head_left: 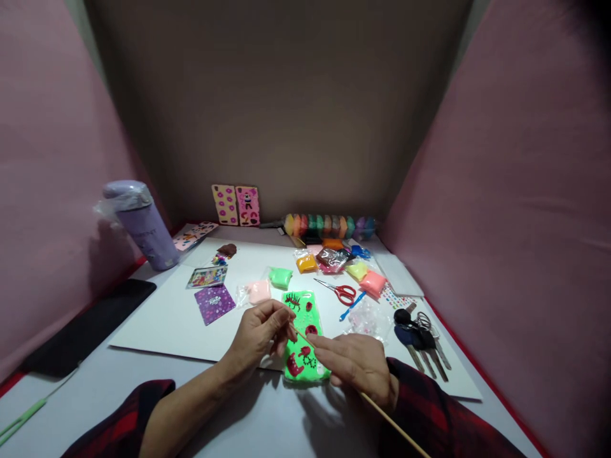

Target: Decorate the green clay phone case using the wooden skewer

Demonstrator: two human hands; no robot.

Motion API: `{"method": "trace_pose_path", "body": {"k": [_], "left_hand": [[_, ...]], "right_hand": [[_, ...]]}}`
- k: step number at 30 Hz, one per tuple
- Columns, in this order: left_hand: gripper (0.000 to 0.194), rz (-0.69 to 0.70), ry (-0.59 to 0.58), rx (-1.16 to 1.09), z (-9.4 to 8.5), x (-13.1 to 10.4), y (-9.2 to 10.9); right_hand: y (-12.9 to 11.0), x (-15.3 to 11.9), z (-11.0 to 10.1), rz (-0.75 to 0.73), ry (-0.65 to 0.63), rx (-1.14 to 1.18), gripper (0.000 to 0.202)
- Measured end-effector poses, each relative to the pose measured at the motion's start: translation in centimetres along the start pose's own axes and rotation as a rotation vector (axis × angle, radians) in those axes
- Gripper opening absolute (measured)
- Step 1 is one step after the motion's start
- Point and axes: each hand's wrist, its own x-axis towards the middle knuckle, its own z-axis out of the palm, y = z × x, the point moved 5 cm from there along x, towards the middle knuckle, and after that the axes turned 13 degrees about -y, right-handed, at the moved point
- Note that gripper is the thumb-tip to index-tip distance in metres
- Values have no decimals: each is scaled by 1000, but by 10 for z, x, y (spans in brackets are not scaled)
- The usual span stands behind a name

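A green clay-covered phone case (pixel 308 374) lies in front of me, with dark red shapes and a ring of dark beads on its face. My right hand (pixel 356 362) is closed around a thin wooden stick (pixel 394 425), which slants up to the left across the case. At the stick's upper tip, my left hand (pixel 265 327) pinches with thumb and fingertips over the case's left edge. Whether a small piece is also between those fingertips is too small to tell.
Red scissors (pixel 344 294), a blue modelling tool (pixel 352 306) and bagged clay (pixel 372 284) lie beyond the case. Keys (pixel 420 337) are at right. A purple card (pixel 214 304) lies left, and a lilac tumbler (pixel 146 226) stands behind. Two decorated cases (pixel 236 205) lean at the back.
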Motion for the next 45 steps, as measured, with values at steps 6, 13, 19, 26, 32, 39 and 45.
{"method": "trace_pose_path", "body": {"k": [6,13,19,26,32,39,45], "left_hand": [[40,-9,67,-30,-4,0,2],[39,-44,53,-11,-4,-1,-2],[31,9,3,-60,-2,1,0],[29,28,-26,-61,1,1,-2],[27,26,-76,-60,2,2,-4],[33,-29,53,8,-7,-1,0],[39,-64,35,-7,-2,-1,0]], "right_hand": [[-1,2,-4,-9,0,-12,34],[0,2,0,-13,7,2,32],[0,2,-5,-18,-2,10,32],[-1,3,-3,-25,-14,-16,28],[-1,1,-3,-15,-28,-13,30],[-2,1,-6,-21,-8,5,30],[-1,1,-3,-37,-16,-18,28]]}}
